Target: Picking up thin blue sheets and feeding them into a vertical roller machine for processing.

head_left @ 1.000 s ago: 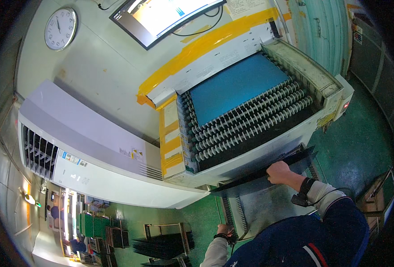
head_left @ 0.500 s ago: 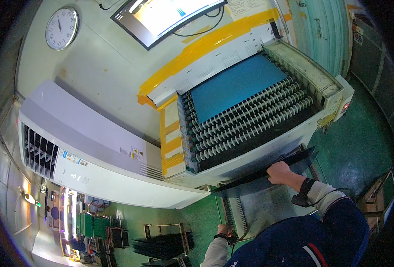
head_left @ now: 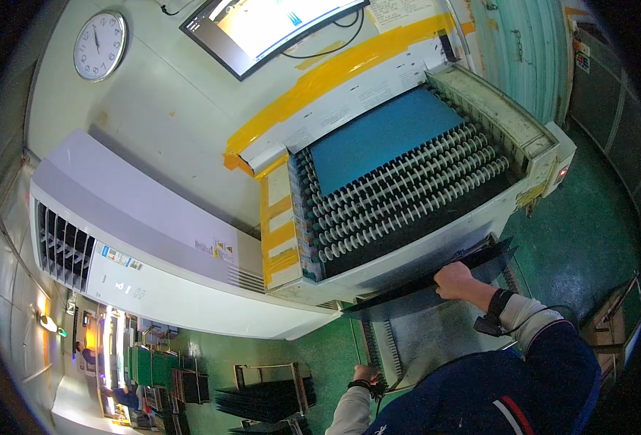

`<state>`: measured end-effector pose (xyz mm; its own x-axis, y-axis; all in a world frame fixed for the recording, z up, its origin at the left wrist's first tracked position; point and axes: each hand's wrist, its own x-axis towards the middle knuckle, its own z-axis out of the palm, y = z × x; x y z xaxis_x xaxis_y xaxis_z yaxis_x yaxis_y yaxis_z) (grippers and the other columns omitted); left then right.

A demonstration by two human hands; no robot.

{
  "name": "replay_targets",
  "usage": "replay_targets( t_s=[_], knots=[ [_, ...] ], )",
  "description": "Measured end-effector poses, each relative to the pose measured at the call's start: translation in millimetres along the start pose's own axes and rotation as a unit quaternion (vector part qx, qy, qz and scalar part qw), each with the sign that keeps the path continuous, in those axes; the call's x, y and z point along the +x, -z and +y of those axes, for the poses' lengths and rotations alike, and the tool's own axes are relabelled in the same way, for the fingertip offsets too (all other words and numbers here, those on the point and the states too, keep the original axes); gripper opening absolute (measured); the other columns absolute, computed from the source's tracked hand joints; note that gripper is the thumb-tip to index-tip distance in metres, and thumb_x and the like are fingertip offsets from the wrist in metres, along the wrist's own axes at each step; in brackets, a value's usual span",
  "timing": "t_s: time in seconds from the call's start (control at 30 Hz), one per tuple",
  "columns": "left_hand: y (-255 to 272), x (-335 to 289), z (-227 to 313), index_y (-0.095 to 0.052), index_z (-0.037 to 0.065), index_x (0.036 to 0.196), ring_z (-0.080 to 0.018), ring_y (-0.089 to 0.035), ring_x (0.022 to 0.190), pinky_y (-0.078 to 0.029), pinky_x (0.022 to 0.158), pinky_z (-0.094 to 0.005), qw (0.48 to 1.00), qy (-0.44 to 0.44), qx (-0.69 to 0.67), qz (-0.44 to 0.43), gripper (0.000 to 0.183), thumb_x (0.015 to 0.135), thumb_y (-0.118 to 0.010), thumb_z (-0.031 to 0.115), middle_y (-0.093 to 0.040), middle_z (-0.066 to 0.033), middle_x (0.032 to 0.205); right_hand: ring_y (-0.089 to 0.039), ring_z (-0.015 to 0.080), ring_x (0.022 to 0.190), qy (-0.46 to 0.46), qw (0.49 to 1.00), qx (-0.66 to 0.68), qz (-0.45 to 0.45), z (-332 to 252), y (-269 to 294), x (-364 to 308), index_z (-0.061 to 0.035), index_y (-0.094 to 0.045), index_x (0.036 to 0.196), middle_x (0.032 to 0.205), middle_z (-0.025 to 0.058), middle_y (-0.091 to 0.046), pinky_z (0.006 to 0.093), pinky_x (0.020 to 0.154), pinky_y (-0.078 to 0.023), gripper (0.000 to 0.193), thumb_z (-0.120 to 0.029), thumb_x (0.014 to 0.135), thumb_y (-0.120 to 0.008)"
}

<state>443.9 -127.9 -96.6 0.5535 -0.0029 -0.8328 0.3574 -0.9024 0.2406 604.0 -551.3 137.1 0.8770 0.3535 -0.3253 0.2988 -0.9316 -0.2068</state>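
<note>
My right hand (head_left: 453,281) is closed on the upper edge of a dark thin panel (head_left: 407,296), which stands tilted in front of the roller machine. Lower down, my left hand (head_left: 366,374) is closed beside the end of a black toothed bar on a rack (head_left: 387,348); what its fingers hold is hidden. Beyond both hands, a blue panel (head_left: 385,141) lies flat on the rows of white-and-black rollers (head_left: 414,192), its far edge at the white cover sheet.
A white air conditioner (head_left: 168,254) stands left of the machine (head_left: 422,264). Racks of dark panels (head_left: 262,399) are on the green floor at lower left. A wooden-framed stand (head_left: 617,312) is at the right. A monitor (head_left: 262,32) and a clock (head_left: 100,46) hang on the wall.
The blue panel has slid slightly farther away over the rollers. Both my hands and the dark panel have stayed in place.
</note>
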Motion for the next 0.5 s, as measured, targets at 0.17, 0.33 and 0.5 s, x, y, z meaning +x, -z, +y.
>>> replay_targets(
  t_s=[0.17,0.33,0.5],
  knots=[
    [3.4,-4.0,4.7,-0.050,0.008,0.065,-0.0163,-0.061,0.048,-0.052,0.047,-0.0285,0.995,-0.030,0.093,-0.026,0.036,0.087,-0.058,0.036,-0.058,-0.0042,0.058,-0.067,0.0307,0.085,0.002,1.000,0.002,0.005,0.5,-0.6,0.3,-0.0071,-0.071,0.082,0.085,0.0136,-0.069,0.0434,0.075,-0.052,0.025,-0.029,0.075,-0.059],
    [10.1,-19.6,20.7,-0.051,0.011,0.060,-0.0147,-0.060,0.047,-0.050,0.050,-0.0280,0.993,0.000,0.112,-0.037,0.039,0.088,-0.052,0.038,-0.059,-0.0024,0.055,-0.067,0.0309,0.084,-0.001,1.000,0.003,0.001,0.9,-1.5,1.8,-0.0069,-0.071,0.081,0.085,0.0138,-0.069,0.0435,0.075,-0.052,0.026,-0.028,0.075,-0.059],
    [15.0,-24.2,29.0,-0.051,0.011,0.055,-0.0138,-0.059,0.046,-0.048,0.053,-0.0293,0.970,-0.021,0.233,-0.062,0.044,0.088,-0.052,0.040,-0.058,-0.0018,0.053,-0.066,0.0310,0.085,-0.006,1.000,0.002,-0.006,1.4,-3.4,3.5,-0.0074,-0.071,0.084,0.086,0.0136,-0.069,0.0439,0.075,-0.051,0.028,-0.032,0.076,-0.059]
  ],
)
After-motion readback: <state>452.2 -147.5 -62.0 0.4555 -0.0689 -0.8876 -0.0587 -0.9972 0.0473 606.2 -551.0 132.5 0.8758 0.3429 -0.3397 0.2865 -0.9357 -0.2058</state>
